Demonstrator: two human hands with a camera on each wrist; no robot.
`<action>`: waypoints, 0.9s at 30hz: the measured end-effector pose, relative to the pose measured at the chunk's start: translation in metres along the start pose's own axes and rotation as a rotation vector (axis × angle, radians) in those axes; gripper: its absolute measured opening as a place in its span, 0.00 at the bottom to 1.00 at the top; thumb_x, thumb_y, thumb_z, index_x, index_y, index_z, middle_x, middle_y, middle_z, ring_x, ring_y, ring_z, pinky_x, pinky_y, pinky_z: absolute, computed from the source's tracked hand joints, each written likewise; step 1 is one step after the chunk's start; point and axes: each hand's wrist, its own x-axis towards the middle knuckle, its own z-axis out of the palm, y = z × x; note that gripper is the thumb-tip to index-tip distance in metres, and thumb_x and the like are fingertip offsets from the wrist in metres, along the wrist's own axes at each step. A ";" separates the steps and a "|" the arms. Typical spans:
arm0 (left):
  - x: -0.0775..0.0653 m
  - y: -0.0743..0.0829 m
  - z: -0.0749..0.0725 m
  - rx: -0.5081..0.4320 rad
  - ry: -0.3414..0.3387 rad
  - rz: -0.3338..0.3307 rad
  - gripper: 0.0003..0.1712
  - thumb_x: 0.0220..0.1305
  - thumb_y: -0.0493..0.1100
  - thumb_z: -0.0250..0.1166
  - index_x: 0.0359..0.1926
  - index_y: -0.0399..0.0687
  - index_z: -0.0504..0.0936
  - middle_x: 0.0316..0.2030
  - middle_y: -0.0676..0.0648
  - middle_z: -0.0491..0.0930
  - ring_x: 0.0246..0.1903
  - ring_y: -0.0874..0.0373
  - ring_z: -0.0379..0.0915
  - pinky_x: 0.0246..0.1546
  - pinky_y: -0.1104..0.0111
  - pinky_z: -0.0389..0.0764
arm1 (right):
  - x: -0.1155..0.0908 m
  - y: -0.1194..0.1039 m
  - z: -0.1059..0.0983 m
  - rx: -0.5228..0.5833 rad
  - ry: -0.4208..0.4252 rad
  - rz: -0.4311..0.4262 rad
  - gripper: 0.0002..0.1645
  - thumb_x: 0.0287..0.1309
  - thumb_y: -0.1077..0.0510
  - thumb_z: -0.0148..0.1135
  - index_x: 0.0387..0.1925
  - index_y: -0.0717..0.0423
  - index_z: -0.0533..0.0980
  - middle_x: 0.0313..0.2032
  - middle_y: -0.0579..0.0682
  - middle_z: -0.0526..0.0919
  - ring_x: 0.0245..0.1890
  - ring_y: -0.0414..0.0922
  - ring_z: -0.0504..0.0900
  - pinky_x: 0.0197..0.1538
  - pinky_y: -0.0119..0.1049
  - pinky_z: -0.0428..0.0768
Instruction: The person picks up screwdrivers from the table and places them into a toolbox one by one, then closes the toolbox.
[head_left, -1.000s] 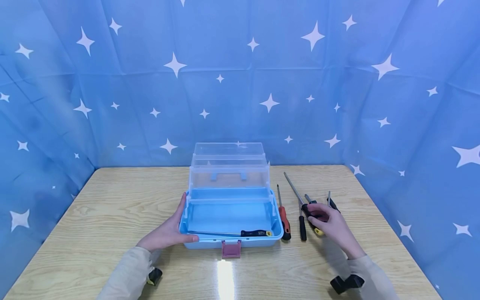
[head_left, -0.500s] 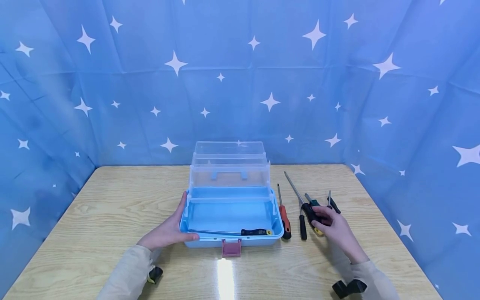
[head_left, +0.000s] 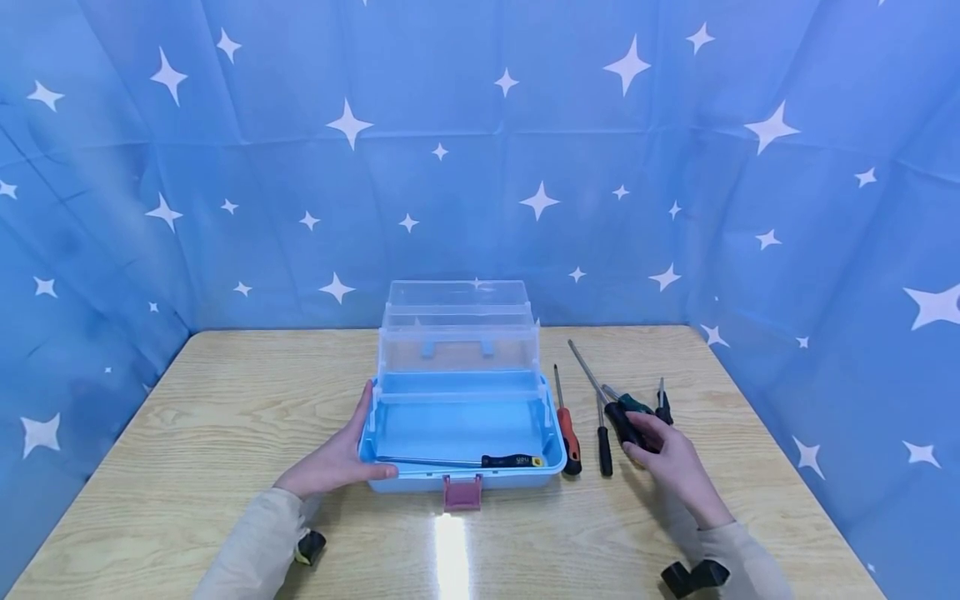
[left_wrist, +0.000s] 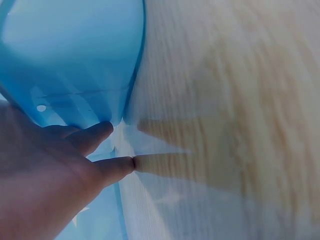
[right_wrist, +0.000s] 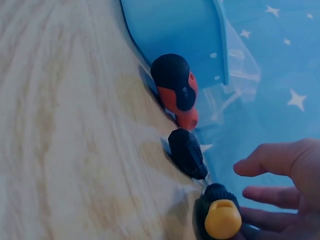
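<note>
While the blue star-printed fabric curtain (head_left: 435,83) fills the back of my head view, I have a pale wood-grain table (head_left: 225,417) below it and a light-blue plastic toolbox (head_left: 405,483) near its middle, with the clear plastic lid (head_left: 457,354) raised. The left hand (head_left: 337,460) spreads round the toolbox's near left corner, fingers straight — bracing it, I judge, rather than clutching. The right hand (head_left: 671,457) is down among the tools to the right; I cannot tell whether it grasps one, the contact being hidden. A screwdriver with a black-and-yellow handle (head_left: 512,461) lies inside along the front wall. Outside are a long-shafted, black-handled screwdriver (head_left: 622,423) and a green-handled screwdriver (head_left: 636,405), both right at the right hand, then a red-and-black-handled screwdriver (head_left: 567,433) just beside the toolbox and a slim black-handled screwdriver (head_left: 604,450). I read this step as taking up a tool — the next move calls for thumb and fingers firm round one handle, lifted free of its neighbours
</note>
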 end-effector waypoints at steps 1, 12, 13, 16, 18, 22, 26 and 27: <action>0.000 0.000 0.000 0.002 0.000 -0.002 0.74 0.51 0.46 0.75 0.73 0.64 0.21 0.74 0.37 0.29 0.70 0.33 0.35 0.63 0.38 0.49 | 0.000 0.000 0.000 -0.008 -0.004 0.007 0.28 0.59 0.66 0.63 0.60 0.71 0.69 0.53 0.71 0.76 0.52 0.63 0.77 0.49 0.37 0.77; 0.000 0.000 0.000 -0.011 -0.007 -0.008 0.73 0.52 0.46 0.75 0.74 0.62 0.20 0.74 0.37 0.31 0.70 0.32 0.38 0.63 0.38 0.51 | 0.003 0.001 0.005 -0.092 0.002 0.038 0.28 0.59 0.61 0.65 0.58 0.70 0.72 0.53 0.73 0.75 0.50 0.62 0.76 0.46 0.48 0.74; 0.000 0.000 0.000 -0.011 -0.009 -0.006 0.73 0.52 0.46 0.75 0.74 0.62 0.20 0.74 0.37 0.31 0.70 0.32 0.38 0.63 0.38 0.51 | 0.004 0.001 0.006 -0.100 0.006 0.041 0.28 0.59 0.61 0.66 0.58 0.69 0.72 0.53 0.73 0.75 0.50 0.62 0.76 0.46 0.48 0.74; 0.000 0.001 0.000 -0.006 -0.010 -0.002 0.73 0.53 0.46 0.74 0.74 0.60 0.20 0.74 0.37 0.31 0.70 0.33 0.38 0.63 0.37 0.51 | 0.007 0.003 0.008 -0.122 0.023 0.039 0.27 0.58 0.59 0.66 0.57 0.70 0.73 0.52 0.72 0.76 0.50 0.62 0.76 0.47 0.49 0.74; -0.001 0.002 0.000 -0.005 -0.009 -0.003 0.73 0.53 0.46 0.74 0.74 0.60 0.20 0.74 0.36 0.31 0.70 0.32 0.39 0.63 0.37 0.51 | 0.009 0.005 0.009 -0.139 0.031 0.031 0.27 0.58 0.59 0.66 0.57 0.70 0.74 0.51 0.72 0.76 0.49 0.62 0.77 0.46 0.49 0.74; 0.000 0.002 0.000 -0.005 -0.008 -0.008 0.73 0.53 0.46 0.74 0.74 0.63 0.20 0.74 0.36 0.32 0.70 0.32 0.39 0.63 0.37 0.52 | 0.011 0.006 0.011 -0.186 0.048 0.019 0.27 0.58 0.58 0.66 0.56 0.69 0.74 0.51 0.73 0.77 0.48 0.64 0.77 0.44 0.52 0.75; 0.000 0.002 0.000 -0.008 -0.006 -0.007 0.73 0.53 0.46 0.74 0.73 0.66 0.20 0.74 0.37 0.31 0.70 0.32 0.37 0.63 0.37 0.50 | 0.012 0.007 0.013 -0.224 0.065 0.014 0.27 0.58 0.58 0.66 0.56 0.69 0.74 0.51 0.72 0.76 0.51 0.67 0.75 0.48 0.58 0.74; 0.000 0.002 0.000 -0.011 -0.007 -0.006 0.73 0.53 0.45 0.74 0.73 0.66 0.20 0.74 0.37 0.31 0.70 0.32 0.37 0.63 0.37 0.50 | 0.012 0.007 0.013 -0.231 0.068 0.010 0.27 0.58 0.58 0.66 0.56 0.69 0.74 0.52 0.72 0.76 0.52 0.67 0.74 0.49 0.59 0.73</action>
